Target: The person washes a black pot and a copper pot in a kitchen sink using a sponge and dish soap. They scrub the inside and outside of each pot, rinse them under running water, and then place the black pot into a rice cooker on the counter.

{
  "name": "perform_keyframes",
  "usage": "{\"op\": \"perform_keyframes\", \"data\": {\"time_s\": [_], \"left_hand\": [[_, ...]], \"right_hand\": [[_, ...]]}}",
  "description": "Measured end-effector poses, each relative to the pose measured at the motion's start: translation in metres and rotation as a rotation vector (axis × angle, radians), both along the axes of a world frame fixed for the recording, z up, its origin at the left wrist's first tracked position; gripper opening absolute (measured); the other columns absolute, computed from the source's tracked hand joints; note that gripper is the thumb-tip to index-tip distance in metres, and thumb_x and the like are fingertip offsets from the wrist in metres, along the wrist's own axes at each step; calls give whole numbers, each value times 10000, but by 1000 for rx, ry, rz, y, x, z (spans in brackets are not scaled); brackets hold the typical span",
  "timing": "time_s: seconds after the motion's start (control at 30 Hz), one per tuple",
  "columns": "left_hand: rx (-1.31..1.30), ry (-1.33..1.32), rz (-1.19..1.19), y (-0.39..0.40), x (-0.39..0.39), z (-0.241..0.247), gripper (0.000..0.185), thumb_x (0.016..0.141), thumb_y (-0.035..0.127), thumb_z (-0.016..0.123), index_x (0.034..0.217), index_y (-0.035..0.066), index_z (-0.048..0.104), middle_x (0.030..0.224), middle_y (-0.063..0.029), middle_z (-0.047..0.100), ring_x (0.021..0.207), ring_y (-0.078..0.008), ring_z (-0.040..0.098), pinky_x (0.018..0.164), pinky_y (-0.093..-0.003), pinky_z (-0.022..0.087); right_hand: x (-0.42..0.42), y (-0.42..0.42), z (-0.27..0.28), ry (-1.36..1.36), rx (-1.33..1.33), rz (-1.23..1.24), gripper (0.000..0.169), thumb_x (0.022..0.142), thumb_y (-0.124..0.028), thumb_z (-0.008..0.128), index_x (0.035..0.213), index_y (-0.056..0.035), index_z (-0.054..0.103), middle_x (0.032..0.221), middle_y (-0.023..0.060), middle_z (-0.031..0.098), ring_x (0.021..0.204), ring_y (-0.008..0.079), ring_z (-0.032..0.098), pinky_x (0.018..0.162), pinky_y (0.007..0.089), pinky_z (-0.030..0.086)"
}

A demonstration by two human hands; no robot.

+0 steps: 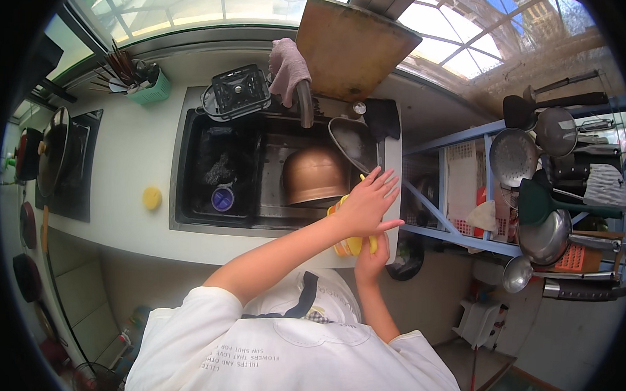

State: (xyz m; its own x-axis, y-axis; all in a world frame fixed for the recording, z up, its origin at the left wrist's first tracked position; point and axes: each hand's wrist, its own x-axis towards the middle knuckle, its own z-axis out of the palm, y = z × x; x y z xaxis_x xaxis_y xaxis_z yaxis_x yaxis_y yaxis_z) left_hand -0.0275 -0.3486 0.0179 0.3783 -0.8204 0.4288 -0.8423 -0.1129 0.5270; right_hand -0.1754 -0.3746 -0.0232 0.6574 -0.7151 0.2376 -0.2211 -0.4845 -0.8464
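Observation:
My left hand [372, 205] crosses over to the right side of the sink, its fingers spread and its back towards me. Beneath it my right hand [374, 259] grips the yellow handle of a yellow and orange container [350, 246]; the left hand and forearm hide much of it. Whether the left palm touches the container is hidden. Just left of the hands, a copper-coloured pot [316, 175] lies tipped in the right basin of the dark double sink [174, 211]. Behind the hands a grey strainer-like basket [353, 142] rests at the sink's right end.
A tap [305, 110] draped with a pink cloth [288, 70] stands behind the sink, near a wooden board [354, 47]. A purple drain strainer [222, 198] sits in the left basin. A yellow sponge [151, 197] lies on the white counter [123, 163]. Utensils hang from a blue rack [446, 228].

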Motion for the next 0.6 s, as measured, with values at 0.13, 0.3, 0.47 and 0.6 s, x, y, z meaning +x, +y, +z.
{"op": "perform_keyframes", "data": {"time_s": [0.13, 0.3, 0.47, 0.6], "left_hand": [[21, 65, 43, 4, 6, -1, 752, 796, 608, 450, 1164, -43, 528, 1291, -223, 445, 1268, -354, 336, 1083, -452, 192], [68, 122, 113, 4, 8, -7, 785, 792, 632, 435, 1180, -47, 515, 1307, -262, 404, 1266, -380, 325, 1083, -450, 190], [135, 116, 116, 8, 9, -10, 809, 789, 644, 434, 1230, -33, 472, 1328, -278, 366, 1280, -393, 295, 1086, -455, 173], [-49, 134, 61, 11, 20, -7, 655, 846, 489, 474, 1286, 8, 416, 1349, -253, 349, 1294, -385, 271, 1090, -450, 150]], "right_hand": [[8, -4, 5, 26, -15, 56, 209, 808, 2, 578, 1016, 18, 577, 933, 147, 596, 880, 316, 552, 781, 366, 424], [16, -7, 9, 42, -20, 94, 230, 799, 8, 579, 1029, 15, 576, 943, 153, 598, 884, 322, 551, 777, 369, 423], [13, -9, 3, 88, -11, 85, 244, 796, 12, 580, 1041, 15, 577, 961, 155, 599, 883, 322, 552, 781, 369, 424], [17, -15, 17, 183, 67, 64, 265, 801, 26, 569, 1065, 14, 581, 1007, 142, 601, 914, 288, 571, 807, 337, 437]]}}
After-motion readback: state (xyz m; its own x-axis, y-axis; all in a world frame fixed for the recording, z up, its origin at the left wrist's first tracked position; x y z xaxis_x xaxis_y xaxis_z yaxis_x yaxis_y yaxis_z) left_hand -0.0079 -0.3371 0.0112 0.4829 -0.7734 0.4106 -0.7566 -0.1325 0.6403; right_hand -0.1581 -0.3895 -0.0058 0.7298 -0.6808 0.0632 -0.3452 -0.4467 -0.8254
